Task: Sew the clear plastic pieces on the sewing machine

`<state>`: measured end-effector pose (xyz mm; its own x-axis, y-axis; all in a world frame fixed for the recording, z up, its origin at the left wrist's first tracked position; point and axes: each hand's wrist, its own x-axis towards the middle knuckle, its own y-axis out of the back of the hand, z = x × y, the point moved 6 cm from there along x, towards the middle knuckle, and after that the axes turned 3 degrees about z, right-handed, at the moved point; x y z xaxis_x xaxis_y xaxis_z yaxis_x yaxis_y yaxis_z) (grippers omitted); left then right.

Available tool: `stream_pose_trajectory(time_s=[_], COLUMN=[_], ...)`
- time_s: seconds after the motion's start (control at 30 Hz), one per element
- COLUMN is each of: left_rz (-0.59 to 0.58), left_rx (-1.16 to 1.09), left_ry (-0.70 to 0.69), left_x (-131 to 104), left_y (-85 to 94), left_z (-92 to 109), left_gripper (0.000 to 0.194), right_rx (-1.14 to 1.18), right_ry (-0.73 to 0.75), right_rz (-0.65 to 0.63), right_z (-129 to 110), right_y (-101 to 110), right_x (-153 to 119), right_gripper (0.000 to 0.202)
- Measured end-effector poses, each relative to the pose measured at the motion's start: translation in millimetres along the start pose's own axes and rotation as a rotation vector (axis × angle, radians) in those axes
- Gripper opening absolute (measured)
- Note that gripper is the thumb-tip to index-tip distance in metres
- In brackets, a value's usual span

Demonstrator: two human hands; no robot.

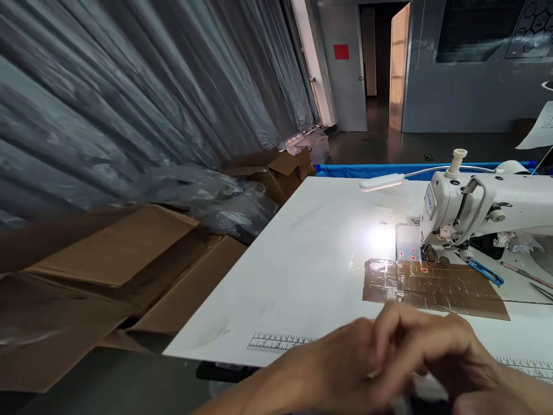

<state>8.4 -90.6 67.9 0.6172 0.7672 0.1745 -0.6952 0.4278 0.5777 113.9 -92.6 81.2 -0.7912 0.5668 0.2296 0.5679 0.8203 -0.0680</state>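
My left hand (pixel 345 363) and my right hand (pixel 449 351) meet at the front edge of the white table (pixel 285 265). Both have curled fingers that overlap and touch. A small pale patch shows beneath the right fingers, too hidden to make out. Beyond them lies a brown taped sheet (pixel 436 288), in front of a white sewing machine (pixel 449 202). Blue thread snips (pixel 486 272) rest beside the machine's needle area, with tweezers (pixel 542 290) farther right. A lit lamp (pixel 382 183) shines on the tabletop.
Open cardboard boxes (pixel 116 248) and clear plastic bags (pixel 228 202) stand left of the table. A printed ruler (pixel 276 342) runs along the table's front edge. Blue cloth (pixel 358 170) borders the far edge. A paper sheet (pixel 538 129) hangs at the right.
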Motion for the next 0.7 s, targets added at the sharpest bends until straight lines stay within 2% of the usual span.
stream_pose_trajectory(time_s=[0.03, 0.1, 0.13, 0.23, 0.27, 0.33, 0.43, 0.53, 0.6, 0.7], left_rz=[-0.059, -0.156, -0.164, -0.082, -0.056, -0.01, 0.077, 0.133, 0.156, 0.14], left_rx=[-0.025, -0.086, -0.121, -0.232, -0.271, -0.279, 0.017, 0.354, 0.477, 0.52], left_ry=[-0.005, 0.009, 0.039, 0.153, 0.188, 0.232, 0.176, 0.049, -0.049, -0.155], left_x=[-3, -7, -7, 1, 6, 16, 30, 42, 50, 63], left_y=[-2.6, -4.6, -2.6, 10.6, 14.7, 22.6, 36.2, 42.1, 39.5, 26.3], left_z=[9, 19, 19, 2, -7, -29, -59, -74, -75, -74], left_gripper=[0.017, 0.018, 0.018, 0.021, 0.024, 0.029, 0.034, 0.036, 0.035, 0.028], right_rx=[0.001, 0.008, 0.033, 0.118, 0.129, 0.126, 0.013, -0.24, -0.292, -0.309], right_ry=[0.048, -0.01, -0.079, -0.384, -0.487, -0.631, -0.742, -0.814, -0.855, -0.872], right_rz=[0.017, -0.004, -0.05, -0.164, -0.165, -0.089, 0.108, 0.289, 0.317, 0.292], right_z=[1, 12, 20, 45, 52, 62, 72, 75, 73, 67], right_y=[8, 17, 18, 17, 19, 34, 76, 124, 140, 144], right_x=[2, 0, -5, -25, -31, -38, -37, -35, -33, -29], right_gripper=[0.054, 0.076, 0.082, 0.075, 0.069, 0.064, 0.06, 0.041, 0.031, 0.025])
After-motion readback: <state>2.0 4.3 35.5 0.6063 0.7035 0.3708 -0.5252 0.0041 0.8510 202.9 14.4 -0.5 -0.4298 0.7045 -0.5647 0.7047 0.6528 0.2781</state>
